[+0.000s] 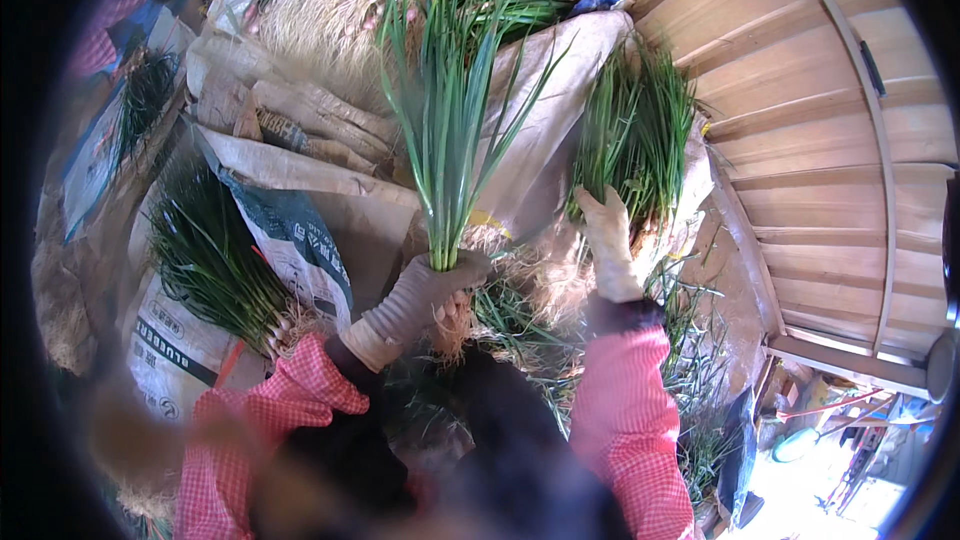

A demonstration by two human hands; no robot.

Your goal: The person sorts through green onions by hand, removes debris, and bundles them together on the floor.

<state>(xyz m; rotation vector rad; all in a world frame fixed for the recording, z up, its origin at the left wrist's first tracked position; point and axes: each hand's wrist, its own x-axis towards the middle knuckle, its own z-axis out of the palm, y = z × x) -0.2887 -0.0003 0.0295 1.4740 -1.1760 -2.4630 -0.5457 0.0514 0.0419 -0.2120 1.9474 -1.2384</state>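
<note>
My left hand, in a dirty knitted work glove, grips a bunch of green chives or scallions around its lower stems. The leaves fan upward and the bulbs and pale roots hang below my fist. My right hand, in a pale glove, is at the lower part of a larger pile of the same plants; its fingertips reach into the leaves, and whether they pinch any stems is hidden. To the left, another bunch lies on a printed woven sack, its white bulbs near my left sleeve.
A big heap of rooted plants lies on sacking at the back. Folded woven sacks stand before it. Loose leaf scraps litter the ground. A ribbed wall panel with a curved bar rises on the right.
</note>
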